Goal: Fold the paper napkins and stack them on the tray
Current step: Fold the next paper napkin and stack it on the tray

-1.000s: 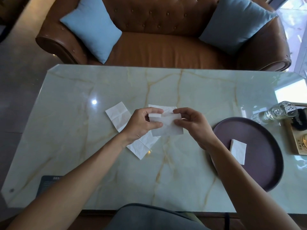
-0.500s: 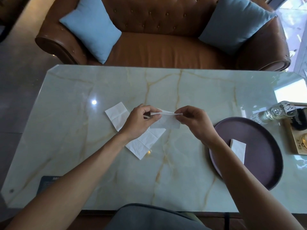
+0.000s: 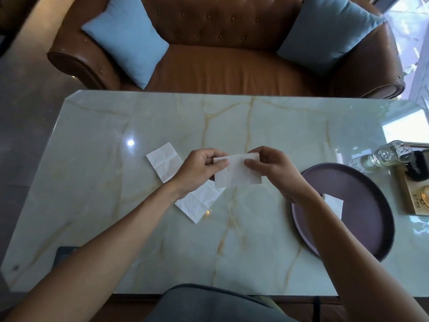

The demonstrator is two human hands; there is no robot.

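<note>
I hold a white paper napkin, folded into a rectangle, just above the table's middle. My left hand pinches its left top corner and my right hand pinches its right top corner. Under my left hand an unfolded napkin lies flat on the marble, with another part of white paper showing to the left. A round dark purple tray sits to the right, holding one folded napkin partly hidden by my right forearm.
A clear glass bottle lies on its side behind the tray. A wooden stand with dark items sits at the table's right edge. A brown leather sofa with two blue cushions stands beyond the table.
The napkin went from partly folded, through an edge-on position with its halves brought together, to a flat folded rectangle facing me. Both hands stayed on its upper corners.
</note>
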